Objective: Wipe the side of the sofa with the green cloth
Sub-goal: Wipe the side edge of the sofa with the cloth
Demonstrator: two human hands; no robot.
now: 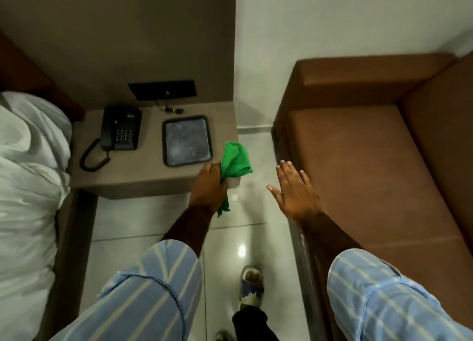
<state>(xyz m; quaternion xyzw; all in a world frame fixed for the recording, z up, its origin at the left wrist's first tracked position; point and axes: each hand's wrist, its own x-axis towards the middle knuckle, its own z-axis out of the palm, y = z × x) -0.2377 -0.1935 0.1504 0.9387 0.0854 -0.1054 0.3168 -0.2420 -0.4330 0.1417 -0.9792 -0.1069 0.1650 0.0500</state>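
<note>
indoors, left hand (210, 184) gripping green cloth (235, 159), right hand (294, 192) open flat beside brown sofa (371, 174), glossy tiled floor (256, 141)

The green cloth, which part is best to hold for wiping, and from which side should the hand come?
Grip the green cloth by its bunched lower part, coming from below and from the left, as the left hand does now. That probably leaves the broad folded upper part free to press on the sofa side.

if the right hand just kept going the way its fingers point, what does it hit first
Probably the brown sofa. The open right hand points forward and slightly left along the sofa's near edge, fingertips at the seat's front corner. It may graze that side edge, or slip past over the floor toward the wall; depth is unclear.
</note>
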